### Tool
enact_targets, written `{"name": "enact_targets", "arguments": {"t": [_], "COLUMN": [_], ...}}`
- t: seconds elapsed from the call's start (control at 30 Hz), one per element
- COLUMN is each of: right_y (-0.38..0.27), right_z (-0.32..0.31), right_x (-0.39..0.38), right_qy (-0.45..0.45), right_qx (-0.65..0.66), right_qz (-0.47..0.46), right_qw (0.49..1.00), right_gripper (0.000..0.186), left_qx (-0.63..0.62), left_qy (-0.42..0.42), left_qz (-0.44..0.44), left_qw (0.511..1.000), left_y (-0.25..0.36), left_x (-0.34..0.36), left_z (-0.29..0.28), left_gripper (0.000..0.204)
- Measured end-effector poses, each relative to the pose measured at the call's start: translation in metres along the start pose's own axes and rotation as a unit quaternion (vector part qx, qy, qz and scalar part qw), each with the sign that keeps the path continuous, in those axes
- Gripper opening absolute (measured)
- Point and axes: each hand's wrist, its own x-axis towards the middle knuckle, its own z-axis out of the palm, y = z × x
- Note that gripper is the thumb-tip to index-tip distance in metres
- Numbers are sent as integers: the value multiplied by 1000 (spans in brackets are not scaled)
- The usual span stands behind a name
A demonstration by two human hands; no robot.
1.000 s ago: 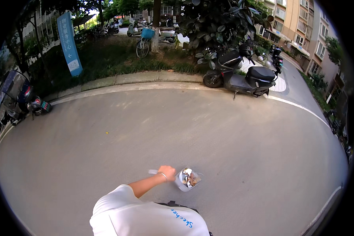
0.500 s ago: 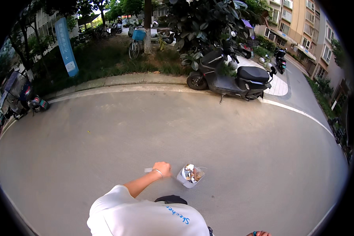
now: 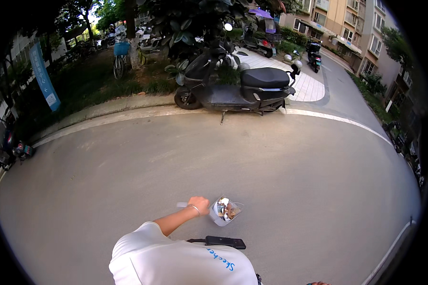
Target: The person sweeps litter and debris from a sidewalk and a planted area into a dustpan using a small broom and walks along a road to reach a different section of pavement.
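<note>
I see the left hand (image 3: 199, 205) low in the view, closed in a fist around a handlebar grip (image 3: 182, 205) whose pale end sticks out to the left of the knuckles. A thin band circles the wrist. The forearm runs down and back into a white sleeve (image 3: 142, 244) at the bottom edge. Just right of the fist sits a round mirror (image 3: 225, 210), tilted up and showing a blurred reflection I cannot read. Below the mirror, a dark phone (image 3: 225, 242) lies flat across the middle, near the bottom edge, just above the white shirt.

The right hand is barely in view: only a sliver of fingers (image 3: 318, 283) shows at the bottom edge, right of centre, and I cannot tell whether it is open or closed.

Ahead lies a grey road (image 3: 252, 166), bending with a white line (image 3: 337, 121) along its far right side. A black scooter (image 3: 240, 85) is parked at the road's far edge, beside the kerb, with bushes behind it. A blue banner (image 3: 43, 76) stands at the far left on the grass, and a bicycle (image 3: 120, 59) leans near a tree beyond it.
</note>
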Motion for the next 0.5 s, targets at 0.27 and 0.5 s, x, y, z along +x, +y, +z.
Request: {"name": "enact_targets", "arguments": {"t": [0.27, 0.5], "right_y": [61, 116], "right_z": [-12, 80], "right_x": [189, 348], "right_qy": [-22, -54], "right_qx": [-30, 74], "right_qz": [23, -52], "right_qw": [999, 994], "right_gripper": [17, 10], "left_qx": [27, -27], "left_qy": [-17, 53], "left_qz": [-15, -90], "left_qw": [999, 994], "left_y": [142, 231], "left_x": [145, 224], "left_z": [-12, -34], "left_gripper": [25, 28]}}
